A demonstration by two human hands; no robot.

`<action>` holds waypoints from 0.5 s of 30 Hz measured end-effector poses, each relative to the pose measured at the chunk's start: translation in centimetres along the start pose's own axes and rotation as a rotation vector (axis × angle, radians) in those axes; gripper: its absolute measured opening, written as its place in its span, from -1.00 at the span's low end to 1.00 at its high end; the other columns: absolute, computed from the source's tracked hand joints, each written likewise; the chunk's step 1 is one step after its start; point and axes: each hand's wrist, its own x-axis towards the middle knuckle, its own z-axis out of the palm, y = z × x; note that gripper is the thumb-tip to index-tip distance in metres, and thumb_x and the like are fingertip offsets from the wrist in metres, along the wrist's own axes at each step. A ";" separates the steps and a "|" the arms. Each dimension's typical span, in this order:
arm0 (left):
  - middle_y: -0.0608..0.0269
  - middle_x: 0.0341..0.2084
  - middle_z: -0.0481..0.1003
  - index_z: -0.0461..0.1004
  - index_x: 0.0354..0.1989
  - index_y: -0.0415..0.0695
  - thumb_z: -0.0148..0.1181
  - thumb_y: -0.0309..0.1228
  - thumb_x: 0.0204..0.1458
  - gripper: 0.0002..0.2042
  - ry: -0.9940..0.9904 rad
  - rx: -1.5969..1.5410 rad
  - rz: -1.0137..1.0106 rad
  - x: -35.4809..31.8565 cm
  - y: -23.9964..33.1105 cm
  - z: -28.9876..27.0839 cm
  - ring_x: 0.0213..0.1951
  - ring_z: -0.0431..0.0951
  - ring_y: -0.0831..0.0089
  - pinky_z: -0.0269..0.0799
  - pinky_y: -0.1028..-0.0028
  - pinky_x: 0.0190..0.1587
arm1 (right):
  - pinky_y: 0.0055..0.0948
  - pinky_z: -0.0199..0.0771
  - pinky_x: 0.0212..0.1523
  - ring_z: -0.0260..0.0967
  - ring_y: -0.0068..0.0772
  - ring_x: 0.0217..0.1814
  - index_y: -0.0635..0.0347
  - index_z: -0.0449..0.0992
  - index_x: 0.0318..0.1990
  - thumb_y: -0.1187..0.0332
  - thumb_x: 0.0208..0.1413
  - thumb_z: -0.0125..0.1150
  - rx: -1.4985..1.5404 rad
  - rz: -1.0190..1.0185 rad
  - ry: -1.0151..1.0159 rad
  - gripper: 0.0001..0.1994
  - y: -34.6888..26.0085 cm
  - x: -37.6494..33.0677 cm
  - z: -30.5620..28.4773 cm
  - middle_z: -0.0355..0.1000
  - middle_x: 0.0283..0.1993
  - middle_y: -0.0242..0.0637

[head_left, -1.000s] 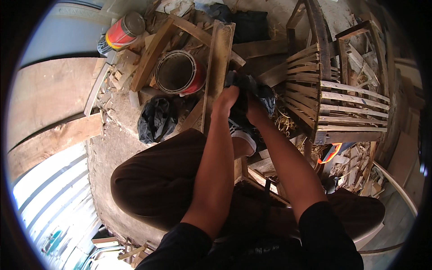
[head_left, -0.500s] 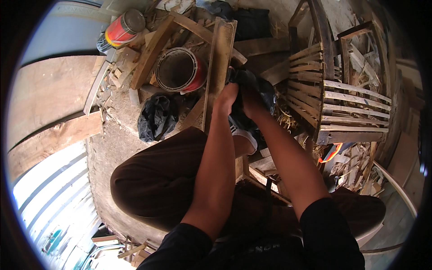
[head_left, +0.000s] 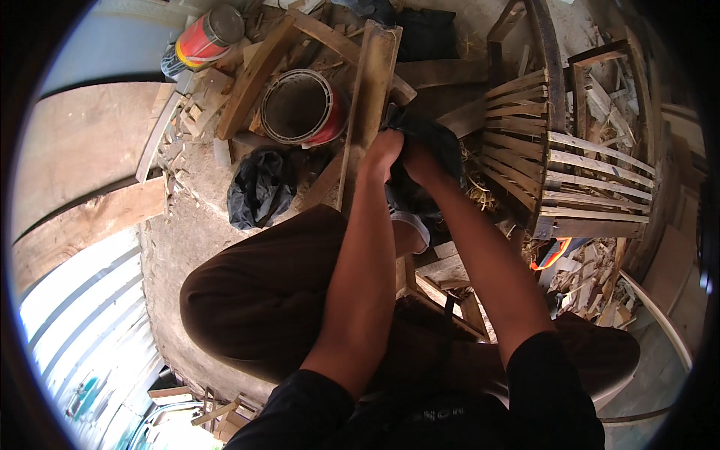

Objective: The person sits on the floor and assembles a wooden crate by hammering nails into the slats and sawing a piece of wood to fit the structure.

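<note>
A black plastic bag is bunched up in front of me, past my bent knee. My left hand is closed on the bag's edge at its left side. The wrist and back of my right hand show at the bag's mouth, and its fingers are hidden by the plastic. Just left of my left hand a long wooden board slants away from me. A second crumpled black plastic bag lies on the ground to the left, below an open red bucket.
At the right stands a slatted wooden frame with wood scraps around it. A red and yellow can sits at the far left among wood offcuts. Planks and a corrugated sheet line the left side.
The bag has shifted slightly under my hands, and its top now looks flatter and more spread. Both hands stay at it; the whole view has moved a little.
</note>
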 end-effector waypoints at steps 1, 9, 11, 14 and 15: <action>-0.16 0.39 0.32 0.26 0.45 -0.24 -0.13 -0.12 0.35 -0.40 0.004 0.009 0.007 -1.9 1.2 0.3 0.32 0.40 -0.16 0.34 -0.26 0.20 | -0.08 0.24 0.48 0.21 0.16 0.51 0.26 0.33 0.38 0.53 0.25 0.00 0.050 0.016 0.012 -0.49 -0.1 0.0 0.0 0.29 0.44 0.16; 0.12 -0.17 0.54 0.37 0.29 -0.35 -0.05 -0.50 0.23 -0.55 0.109 0.098 0.214 -1.6 1.5 -0.2 -0.23 0.51 0.37 0.45 0.30 -0.23 | -0.09 0.11 0.59 0.07 0.01 0.63 0.15 0.24 0.48 0.46 0.35 -0.08 -0.041 0.129 -0.030 -0.47 -0.6 -1.6 -1.6 0.16 0.56 0.07; 0.08 -0.17 0.53 0.38 0.28 -0.39 -0.07 -0.52 0.21 -0.55 0.137 0.099 0.232 -2.4 2.0 -0.2 -0.25 0.49 0.39 0.43 0.33 -0.25 | -0.08 0.17 0.55 0.11 0.10 0.58 0.23 0.27 0.43 0.50 0.21 0.09 -0.035 0.082 -0.004 -0.41 -1.2 -1.9 -1.6 0.21 0.49 0.16; -0.26 0.19 0.51 0.42 0.29 -0.41 -0.13 -0.56 0.12 -0.47 0.077 0.052 0.180 -4.3 3.5 1.4 0.32 0.45 0.00 0.28 0.26 0.32 | -0.07 0.20 0.52 0.16 0.16 0.54 0.28 0.31 0.40 0.51 0.23 0.04 0.258 0.122 0.221 -0.45 3.4 -1.0 3.7 0.22 0.47 0.22; -0.25 0.20 0.51 0.42 0.29 -0.41 -0.13 -0.56 0.13 -0.48 0.097 0.081 0.180 -3.6 2.8 1.0 0.31 0.45 0.00 0.28 0.26 0.32 | -0.07 0.20 0.52 0.16 0.17 0.53 0.29 0.31 0.40 0.51 0.26 -0.01 0.318 0.104 0.256 -0.48 3.6 -0.8 4.7 0.22 0.47 0.22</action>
